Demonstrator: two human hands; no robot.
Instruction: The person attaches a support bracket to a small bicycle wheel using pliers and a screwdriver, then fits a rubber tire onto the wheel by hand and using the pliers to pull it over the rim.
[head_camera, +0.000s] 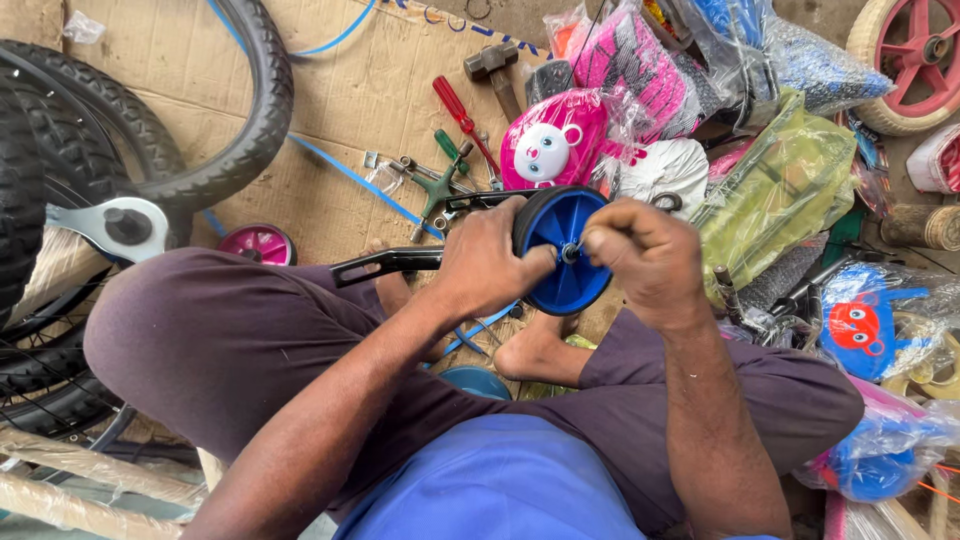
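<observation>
Far left: black tyres (60, 150), partly cut off by the frame edge. Left hand (487, 262) clenched around the black bracket arm (385, 263) and the rim of the blue training wheel (563, 248), held above the crossed legs. Probably light, stiff plastic with a hard tread; best gripped at rim or bracket. Right hand (645, 255) pinching a small fastener at the hub (571, 252), too small to identify. Behind: pink animal-face cover (553, 140). Right: bagged parts (775, 185), contents unclear.
</observation>
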